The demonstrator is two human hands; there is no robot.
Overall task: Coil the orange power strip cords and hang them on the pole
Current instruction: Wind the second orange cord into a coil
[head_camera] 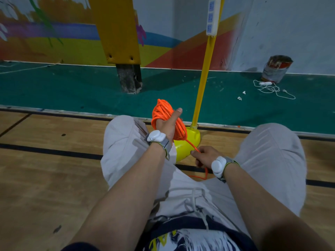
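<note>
An orange cord coil point(162, 113) is wound in several loops around my left hand point(169, 124), which is raised with the thumb up just left of the yellow pole point(204, 75). From the coil a single strand runs down to my right hand point(204, 155), which pinches it beside the pole's yellow base point(184, 145). More loose orange cord point(204, 175) trails on the floor under my right wrist. A white power strip point(213, 15) hangs high on the pole.
I sit on a wooden floor with my legs spread around the pole base. Ahead lie a green floor strip, a thick yellow padded post point(119, 33), a paint can point(276, 69) and a white power strip with cord point(270, 87) at the right.
</note>
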